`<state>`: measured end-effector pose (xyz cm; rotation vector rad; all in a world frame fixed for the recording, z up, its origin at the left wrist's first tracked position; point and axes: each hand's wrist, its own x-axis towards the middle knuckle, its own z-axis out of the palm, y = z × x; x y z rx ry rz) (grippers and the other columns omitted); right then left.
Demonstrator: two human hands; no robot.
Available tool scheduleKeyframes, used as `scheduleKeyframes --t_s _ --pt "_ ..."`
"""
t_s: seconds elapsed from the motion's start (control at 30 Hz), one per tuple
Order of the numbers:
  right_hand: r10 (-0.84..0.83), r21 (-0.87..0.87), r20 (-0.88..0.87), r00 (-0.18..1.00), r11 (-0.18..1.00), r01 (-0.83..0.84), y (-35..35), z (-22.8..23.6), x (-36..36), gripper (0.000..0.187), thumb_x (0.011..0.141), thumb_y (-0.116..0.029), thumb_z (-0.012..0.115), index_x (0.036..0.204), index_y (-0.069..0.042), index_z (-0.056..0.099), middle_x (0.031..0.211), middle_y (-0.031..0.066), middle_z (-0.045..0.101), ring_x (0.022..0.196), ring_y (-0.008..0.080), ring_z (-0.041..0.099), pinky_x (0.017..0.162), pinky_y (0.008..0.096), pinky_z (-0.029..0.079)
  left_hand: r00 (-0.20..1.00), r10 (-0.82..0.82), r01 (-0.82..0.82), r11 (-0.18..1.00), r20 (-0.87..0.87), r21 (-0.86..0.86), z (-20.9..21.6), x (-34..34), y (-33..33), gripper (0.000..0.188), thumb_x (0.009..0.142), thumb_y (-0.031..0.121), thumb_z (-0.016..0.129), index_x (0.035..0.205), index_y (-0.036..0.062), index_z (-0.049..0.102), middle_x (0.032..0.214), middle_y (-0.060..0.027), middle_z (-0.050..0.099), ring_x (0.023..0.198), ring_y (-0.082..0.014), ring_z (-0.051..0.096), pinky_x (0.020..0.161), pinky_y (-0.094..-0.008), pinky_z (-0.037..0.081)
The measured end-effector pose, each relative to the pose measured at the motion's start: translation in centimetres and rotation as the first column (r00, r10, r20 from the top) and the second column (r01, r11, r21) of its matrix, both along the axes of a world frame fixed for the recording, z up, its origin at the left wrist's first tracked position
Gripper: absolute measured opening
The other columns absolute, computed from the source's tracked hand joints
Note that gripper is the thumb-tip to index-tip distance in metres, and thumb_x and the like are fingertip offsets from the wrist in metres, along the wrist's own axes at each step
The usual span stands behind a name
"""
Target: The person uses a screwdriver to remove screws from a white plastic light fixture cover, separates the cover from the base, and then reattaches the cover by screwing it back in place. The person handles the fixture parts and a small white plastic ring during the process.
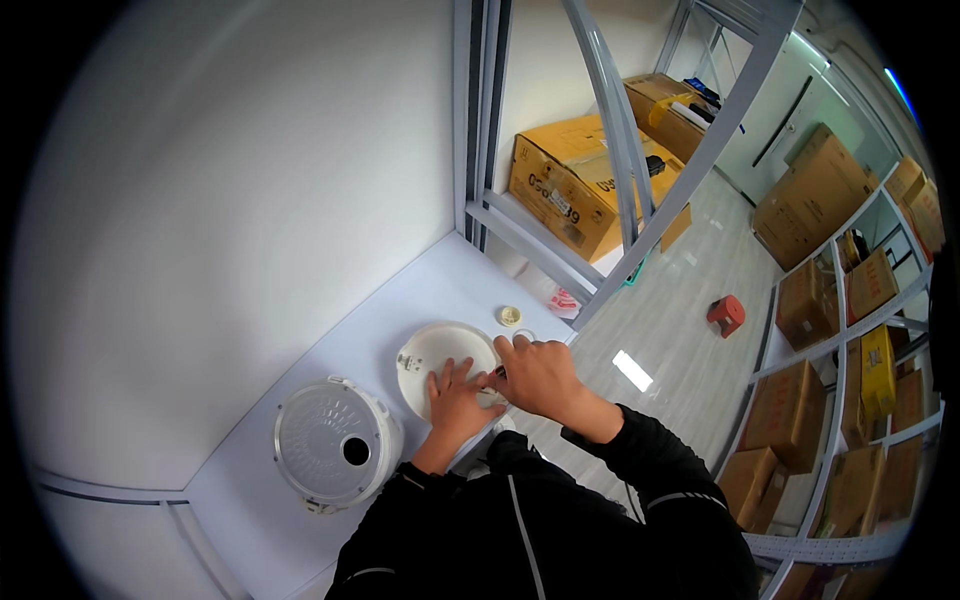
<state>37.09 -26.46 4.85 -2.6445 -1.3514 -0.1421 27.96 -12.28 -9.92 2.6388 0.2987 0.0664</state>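
Observation:
A round white shell (430, 345), shaped like a shallow dish, lies on the table. Across it my left hand (460, 408) rests with the fingers spread, pressing on its inner face. My right hand (540, 378) is closed in a fist at the shell's right edge. Something small and dark shows by its fingers, but its kind is hidden. To the left stands a white round appliance body (388, 440), topped by a silver perforated metal disc (310, 435) with a dark round hole. A small cream round cap (510, 316) sits just beyond the shell.
The pale table (240, 480) runs along a white wall (260, 200). A grey metal frame (590, 290) rises at its far end, with a large yellow-brown carton (565, 190) behind. On the right are shelves of cardboard boxes (785, 415) and a red stool (727, 316) on the floor.

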Motion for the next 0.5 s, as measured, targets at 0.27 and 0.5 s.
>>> scheduleKeyframes --t_s 0.27,0.5 --pt "0.039 -0.007 0.029 0.999 0.999 -0.039 -0.1 -1.0 0.3 0.045 0.078 -0.037 0.082 0.103 -0.008 0.059 0.086 0.0106 0.064 0.068 0.0269 0.07 0.054 0.0385 0.051 0.998 -0.016 0.015 1.0 -0.067 -0.02 1.2 0.2 -0.1 0.066 0.074 0.055 0.087 0.13 0.022 0.075 0.16 -0.0073 0.048 0.158 -0.0345 0.026 0.127 -0.0626 0.009" --pt "0.152 0.117 0.086 0.985 0.98 -0.162 -0.5 -1.0 0.5 0.041 0.088 -0.04 0.077 0.105 -0.007 0.06 0.084 0.01 0.063 0.065 0.0293 0.069 0.054 0.0396 0.052 0.999 -0.01 0.009 1.0 0.036 0.016 -0.8 0.1 0.0 0.065 0.073 0.055 0.087 0.128 0.023 0.075 0.159 -0.0079 0.05 0.157 -0.0346 0.027 0.126 -0.0638 0.01"
